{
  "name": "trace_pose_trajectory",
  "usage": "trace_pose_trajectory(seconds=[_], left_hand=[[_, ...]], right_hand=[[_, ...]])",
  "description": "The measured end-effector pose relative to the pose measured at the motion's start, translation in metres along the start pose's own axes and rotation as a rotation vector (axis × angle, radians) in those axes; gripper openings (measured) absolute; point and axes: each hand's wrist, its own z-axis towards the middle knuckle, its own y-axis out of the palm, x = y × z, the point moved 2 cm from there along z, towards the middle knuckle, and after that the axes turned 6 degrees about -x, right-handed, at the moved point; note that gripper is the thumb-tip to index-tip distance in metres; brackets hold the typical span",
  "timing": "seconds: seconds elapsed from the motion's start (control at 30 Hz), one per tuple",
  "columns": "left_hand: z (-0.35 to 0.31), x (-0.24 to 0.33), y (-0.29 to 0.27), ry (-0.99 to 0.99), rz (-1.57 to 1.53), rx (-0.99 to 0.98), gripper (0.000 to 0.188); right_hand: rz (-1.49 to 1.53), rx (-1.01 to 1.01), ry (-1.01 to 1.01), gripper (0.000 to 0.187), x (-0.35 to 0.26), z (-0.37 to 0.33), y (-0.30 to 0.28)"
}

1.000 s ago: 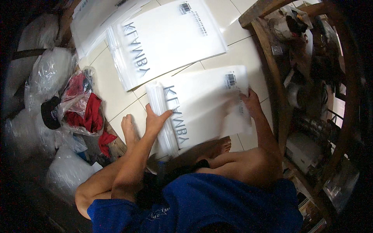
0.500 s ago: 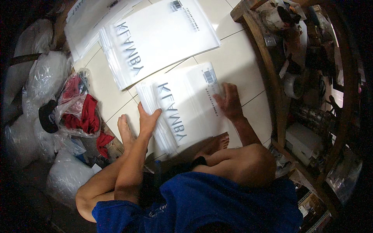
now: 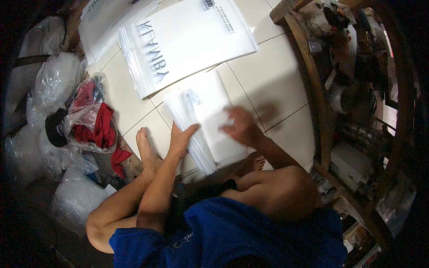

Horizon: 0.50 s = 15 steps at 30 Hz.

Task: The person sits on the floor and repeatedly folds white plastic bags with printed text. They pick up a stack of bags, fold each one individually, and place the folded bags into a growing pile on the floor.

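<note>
A small stack of white translucent plastic bags [image 3: 219, 96] lies on the tiled floor in front of me, its right part turned over toward the left so that most of the print is covered. My left hand [image 3: 182, 138] grips the stack's left edge, thumb on top and the other fingers partly hidden. Over the turned part is my right hand [image 3: 241, 127], somewhat blurred, its fingers bent and apart; whether it touches the plastic I cannot tell. Just beyond lies a larger stack of printed white bags [image 3: 192, 42], flat.
More printed sheets [image 3: 103, 29] lie at the far left. Bulging clear bags [image 3: 56, 85] and a bag with red cloth [image 3: 100, 127] line the left side. A wooden rack [image 3: 308, 71] with a tape roll [image 3: 339, 99] stands at right. My bare feet [image 3: 145, 143] flank the small stack.
The small stack's right part has turned over to the left, covering the print. My right hand has moved left and slightly nearer; my left hand still holds the left edge.
</note>
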Motion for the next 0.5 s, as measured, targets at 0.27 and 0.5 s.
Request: trace_pose_trajectory(seconds=[0.27,0.5], left_hand=[[0.007,0.008,0.023,0.169,0.398,0.216,0.071],[-0.035,0.084,0.081,0.581,0.029,0.134,0.056]], right_hand=[[0.351,-0.158,0.500,0.050,0.035,0.034,0.003],[0.411,0.182,0.480,0.045,-0.039,0.000,-0.120]])
